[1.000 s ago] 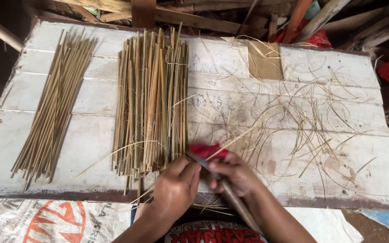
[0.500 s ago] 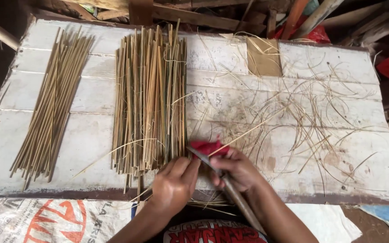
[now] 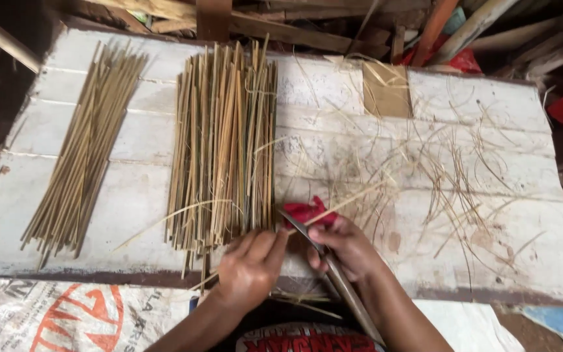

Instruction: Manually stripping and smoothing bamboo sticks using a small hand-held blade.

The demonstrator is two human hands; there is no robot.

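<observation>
While we look down from the head view, the thin pale bamboo strip [image 3: 343, 203] crosses the red cloth pad [image 3: 307, 210] just right of the wide splint bundle [image 3: 223, 143] on the whitewashed plank desk [image 3: 131, 195]. We judge the long dark knife blade [image 3: 324, 257] might slip toward our fingers. Our right hand [image 3: 346, 248] is closed around blade and strip; our left hand [image 3: 252, 267], fingers curled together, pinches the strip's near end.

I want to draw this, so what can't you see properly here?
Head view only:
- Knife: the right hand covers its middle, and the handle end goes behind the forearm.
- Red cloth: mostly hidden under the knife and both hands.
- Bamboo strip: its near end disappears behind the left hand fingers.
- Wooden clutter beyond the white plank table: dark and cut off by the top edge.
</observation>
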